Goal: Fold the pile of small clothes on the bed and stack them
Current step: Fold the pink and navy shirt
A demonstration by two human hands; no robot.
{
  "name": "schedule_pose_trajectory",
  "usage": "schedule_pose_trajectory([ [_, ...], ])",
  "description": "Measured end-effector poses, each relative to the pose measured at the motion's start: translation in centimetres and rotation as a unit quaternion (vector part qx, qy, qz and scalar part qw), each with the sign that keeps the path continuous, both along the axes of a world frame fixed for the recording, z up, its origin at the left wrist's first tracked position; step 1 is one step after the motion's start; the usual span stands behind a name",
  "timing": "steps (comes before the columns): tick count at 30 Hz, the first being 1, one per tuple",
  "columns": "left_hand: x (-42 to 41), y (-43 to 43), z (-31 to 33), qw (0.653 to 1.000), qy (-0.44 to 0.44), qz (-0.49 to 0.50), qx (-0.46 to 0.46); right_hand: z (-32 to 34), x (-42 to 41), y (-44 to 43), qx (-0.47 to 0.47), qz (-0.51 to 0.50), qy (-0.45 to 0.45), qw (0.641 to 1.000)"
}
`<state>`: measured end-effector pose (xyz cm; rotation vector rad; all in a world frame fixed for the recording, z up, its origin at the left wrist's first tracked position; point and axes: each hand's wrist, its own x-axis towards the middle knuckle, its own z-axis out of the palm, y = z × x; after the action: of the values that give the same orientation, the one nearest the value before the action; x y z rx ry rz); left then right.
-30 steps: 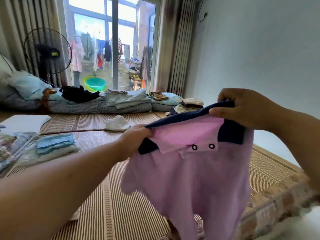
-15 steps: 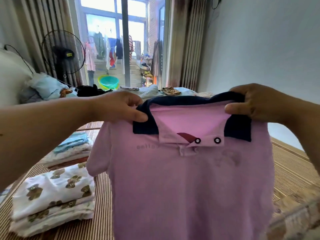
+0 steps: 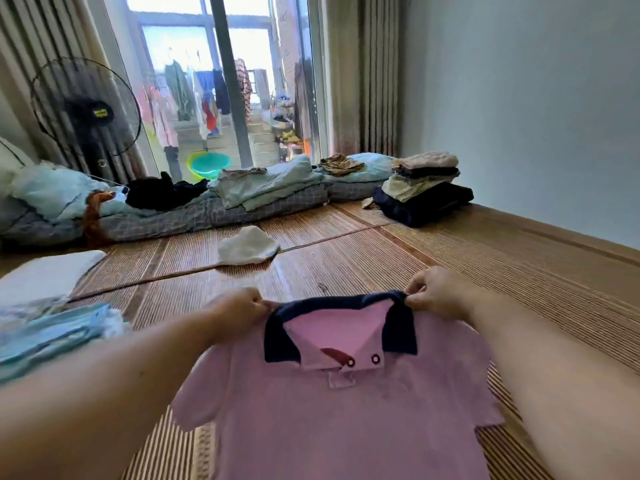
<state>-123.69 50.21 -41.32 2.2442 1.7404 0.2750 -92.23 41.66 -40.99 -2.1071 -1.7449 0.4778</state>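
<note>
Two stacks look done: the folded pale-blue clothes (image 3: 52,336) at left and the dark-and-cream pile (image 3: 422,185) far right. Each grip, left hand (image 3: 239,308) and right hand (image 3: 438,292), pinches a shoulder of the navy-collared pink polo shirt (image 3: 346,410), unfolded over the woven bed mat (image 3: 346,265); a crumpled white garment (image 3: 247,245) waits.

pink shirt (image 3: 339,420) lowered, nearer the mat (image 3: 349,265)

Hem out of frame, left stack smeared

The pink shirt (image 3: 346,420) runs off the bottom edge, so its hem cannot be seen, and it covers the near middle of the mat (image 3: 346,265). The fingertips of the left hand (image 3: 239,311) and right hand (image 3: 440,292) are lost in cloth at the ends of the navy collar (image 3: 332,301). The light-blue folded stack (image 3: 52,336) at the mat's left edge is blurred and cropped.
</note>
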Motion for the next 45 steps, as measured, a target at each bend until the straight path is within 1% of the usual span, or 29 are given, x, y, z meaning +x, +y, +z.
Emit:
schedule_pose_trajectory([
  [4, 2.5, 5.4, -6.6, 0.999, 0.023, 0.034, 0.004, -6.8, 1.2, 4.6, 0.014, -0.069, -0.013, 0.997],
  [6, 3.2, 7.3, -8.6, 0.998, -0.006, 0.055, -0.008, -9.0, 2.2, 5.6, 0.012, -0.095, 0.024, 0.995],
  [8, 2.9, 9.0, -9.8, 0.997, -0.014, 0.068, -0.039, -10.2, 3.8, 5.8, -0.022, -0.09, 0.036, 0.995],
  [9, 2.6, 9.3, -9.9, 0.994, -0.027, 0.067, -0.076, -10.4, 4.6, 5.4, -0.05, -0.076, 0.03, 0.995],
  [10, 2.1, 9.4, -9.8, 0.986, -0.07, 0.062, -0.139, -10.4, 5.4, 4.9, -0.074, -0.06, 0.022, 0.995],
  [11, 1.6, 9.3, -9.6, 0.968, -0.12, 0.055, -0.212, -10.2, 6.2, 4.3, -0.1, -0.054, 0.025, 0.993],
  [12, 0.9, 9.2, -9.4, 0.949, -0.132, 0.045, -0.282, -10.0, 7.0, 3.7, -0.126, -0.055, 0.032, 0.99],
  [13, 0.2, 9.0, -9.2, 0.937, -0.119, 0.033, -0.328, -9.7, 7.7, 3.1, -0.156, -0.057, 0.034, 0.986],
  [14, -0.8, 9.3, -9.3, 0.934, -0.089, 0.031, -0.345, -9.5, 8.3, 2.5, -0.183, -0.062, 0.029, 0.981],
  [15, -1.8, 9.5, -9.5, 0.941, -0.05, 0.037, -0.333, -9.3, 8.7, 2.0, -0.198, -0.072, 0.024, 0.977],
  [17, -3.9, 10.0, -10.0, 0.964, 0.066, 0.019, -0.258, -9.1, 9.1, 1.1, -0.184, -0.103, 0.033, 0.977],
  [19, -5.2, 10.3, -10.0, 0.968, 0.144, 0.008, -0.204, -8.7, 9.3, 0.2, -0.158, -0.139, 0.032, 0.977],
  [21, -5.9, 10.2, -9.2, 0.979, 0.111, 0.027, -0.167, -8.0, 9.1, -0.6, -0.152, -0.167, 0.031, 0.974],
  [23, -5.9, 9.9, -8.0, 0.985, 0.012, 0.057, -0.161, -7.2, 8.5, -0.8, -0.132, -0.187, 0.052, 0.972],
  [25, -4.9, 9.4, -6.8, 0.978, -0.082, 0.071, -0.178, -6.3, 7.4, -0.4, -0.095, -0.193, 0.101, 0.971],
  [26, -4.1, 9.0, -6.1, 0.975, -0.105, 0.064, -0.187, -5.8, 6.6, 0.0, -0.076, -0.189, 0.13, 0.97],
  [28, -1.4, 8.0, -5.0, 0.963, -0.144, 0.029, -0.226, -5.2, 4.4, 1.0, -0.059, -0.166, 0.18, 0.968],
  [30, 2.0, 6.5, -4.3, 0.931, -0.193, 0.014, -0.31, -5.4, 1.8, 2.0, -0.08, -0.138, 0.238, 0.958],
  [31, 3.5, 5.8, -4.4, 0.912, -0.195, 0.006, -0.361, -5.8, 0.6, 2.5, -0.103, -0.126, 0.263, 0.951],
  [32, 4.8, 5.2, -4.7, 0.897, -0.17, -0.007, -0.408, -6.3, -0.3, 2.9, -0.134, -0.112, 0.272, 0.946],
  [34, 6.5, 4.7, -5.6, 0.882, -0.108, -0.023, -0.457, -7.1, -1.0, 3.3, -0.185, -0.086, 0.269, 0.941],
  [35, 6.9, 4.9, -5.9, 0.885, -0.1, -0.016, -0.455, -7.2, -0.7, 3.4, -0.18, -0.083, 0.273, 0.941],
  [36, 7.0, 5.4, -6.3, 0.895, -0.122, 0.005, -0.428, -7.3, -0.2, 3.6, -0.153, -0.092, 0.278, 0.944],
  [38, 6.6, 6.8, -7.4, 0.938, -0.17, 0.061, -0.296, -7.6, 1.1, 3.6, -0.079, -0.141, 0.249, 0.955],
  [39, 6.0, 7.4, -8.1, 0.963, -0.142, 0.081, -0.214, -8.0, 1.6, 3.5, -0.068, -0.166, 0.206, 0.962],
  [40, 5.3, 7.7, -8.7, 0.976, -0.112, 0.094, -0.161, -8.6, 1.9, 3.4, -0.078, -0.181, 0.156, 0.968],
  [41, 4.8, 8.1, -9.7, 0.977, -0.106, 0.107, -0.15, -9.2, 2.0, 3.2, -0.101, -0.188, 0.122, 0.969],
  [42, 4.2, 8.4, -10.6, 0.969, -0.126, 0.12, -0.174, -9.9, 2.0, 3.2, -0.121, -0.196, 0.11, 0.967],
  [45, 3.3, 8.8, -11.8, 0.938, -0.202, 0.145, -0.243, -11.1, 2.1, 4.0, -0.103, -0.233, 0.126, 0.959],
])
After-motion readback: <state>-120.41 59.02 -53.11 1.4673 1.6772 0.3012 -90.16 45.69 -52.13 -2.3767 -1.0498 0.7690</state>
